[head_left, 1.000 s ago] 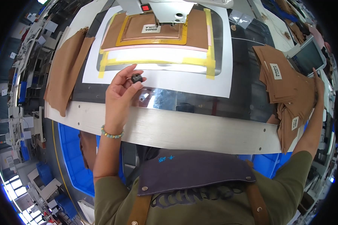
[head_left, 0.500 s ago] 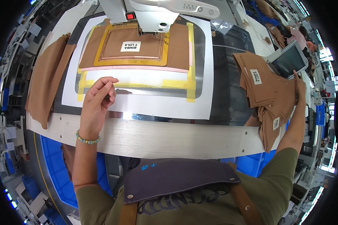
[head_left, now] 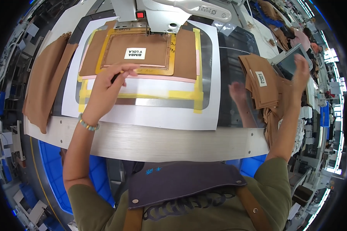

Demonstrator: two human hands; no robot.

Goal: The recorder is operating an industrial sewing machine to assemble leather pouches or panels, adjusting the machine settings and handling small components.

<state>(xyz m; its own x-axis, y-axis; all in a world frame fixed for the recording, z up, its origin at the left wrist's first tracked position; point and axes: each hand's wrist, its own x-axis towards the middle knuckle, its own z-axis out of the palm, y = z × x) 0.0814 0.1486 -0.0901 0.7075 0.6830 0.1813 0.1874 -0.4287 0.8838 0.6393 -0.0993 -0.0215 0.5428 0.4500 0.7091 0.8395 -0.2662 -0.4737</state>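
My left hand (head_left: 107,86) hovers over the near edge of a brown panel (head_left: 186,57), its fingers curled around something small and dark, mostly hidden. A yellow frame (head_left: 158,72) lies on that panel, around a white label (head_left: 135,53). Yellow tape (head_left: 197,86) and pink strips border the panel on a white sheet (head_left: 181,120). Above the frame's far side is the white sewing machine head (head_left: 167,21). At the right, my right hand (head_left: 302,73) is raised beside a grey-framed screen (head_left: 285,67), fingers loosely extended and slightly blurred, with nothing visible in them.
Stacked brown pieces (head_left: 263,86) with white labels lie at the right, below the screen. A long brown piece (head_left: 48,84) drapes over the left side. The pale table edge (head_left: 173,144) runs before me, with a blue bin (head_left: 54,169) below. The dark tabletop mirrors a hand.
My right hand has come off the screen, its pointing finger no longer on it. My left hand has moved forward to the yellow frame. The white sheet with the panel has shifted slightly nearer.
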